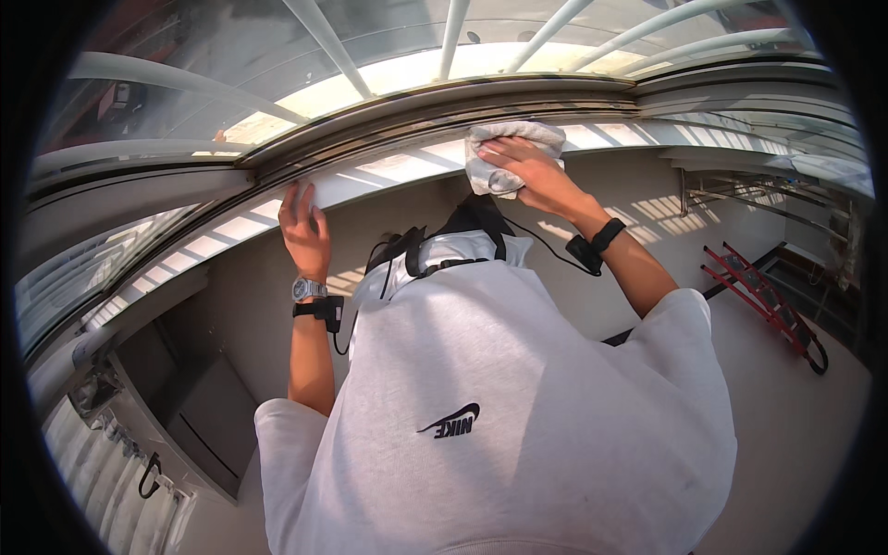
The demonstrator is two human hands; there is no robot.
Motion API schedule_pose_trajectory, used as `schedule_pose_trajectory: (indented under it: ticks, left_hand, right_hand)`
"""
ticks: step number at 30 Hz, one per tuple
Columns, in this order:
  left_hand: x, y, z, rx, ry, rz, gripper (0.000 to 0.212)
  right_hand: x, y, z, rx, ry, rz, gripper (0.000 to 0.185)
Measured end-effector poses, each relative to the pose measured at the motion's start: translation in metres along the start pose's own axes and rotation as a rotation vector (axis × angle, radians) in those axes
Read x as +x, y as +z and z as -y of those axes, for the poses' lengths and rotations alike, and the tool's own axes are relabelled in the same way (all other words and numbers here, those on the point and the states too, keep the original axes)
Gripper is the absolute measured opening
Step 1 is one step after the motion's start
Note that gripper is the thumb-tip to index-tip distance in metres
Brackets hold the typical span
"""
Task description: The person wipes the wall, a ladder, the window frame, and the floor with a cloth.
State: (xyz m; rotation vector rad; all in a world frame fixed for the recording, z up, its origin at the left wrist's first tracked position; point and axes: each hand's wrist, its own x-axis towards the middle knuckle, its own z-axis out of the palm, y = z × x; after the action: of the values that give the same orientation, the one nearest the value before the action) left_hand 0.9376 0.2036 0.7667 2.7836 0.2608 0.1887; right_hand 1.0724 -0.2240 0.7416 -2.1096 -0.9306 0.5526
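Note:
A folded, light grey cloth (517, 132) lies on the white window sill (399, 168), its near part hanging over the edge. My right hand (527, 170) is spread over the cloth and grips it from above. Farther left, my left hand (304, 225) rests its fingertips on the sill's front edge and holds nothing; its fingers are slightly apart. Behind the sill run the sliding window's tracks (444, 121), with brownish dirt showing in them. Bars of sunlight and shadow fall across the sill.
White railing bars (454, 35) stand outside the window. A red folding stepladder (763, 298) leans at the right, below a metal rack (763, 191). At the lower left are a grey cabinet (201, 409) and a white curtain (118, 485). A black cable (538, 239) hangs by my right wrist.

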Motion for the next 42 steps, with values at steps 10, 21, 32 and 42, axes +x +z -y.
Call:
schedule_pose_trajectory:
  ticks: [10,21,32,42]
  left_hand:
    - [-0.036,-0.063,0.104,0.028,0.216,0.083,0.053]
    - [-0.077,-0.142,0.216,0.127,-0.105,-0.13,0.076]
    - [-0.082,-0.139,0.213,0.03,-0.19,-0.196,0.079]
    - [-0.097,-0.146,0.213,-0.013,-0.201,-0.241,0.075]
  right_hand:
    - [0.067,0.11,0.1,-0.18,-0.061,-0.057,0.086]
    - [0.305,0.301,0.35,0.075,-0.394,-0.089,0.066]
    - [0.165,0.185,0.237,-0.119,-0.295,0.007,0.085]
    - [0.117,0.155,0.193,-0.242,-0.241,0.053,0.08]
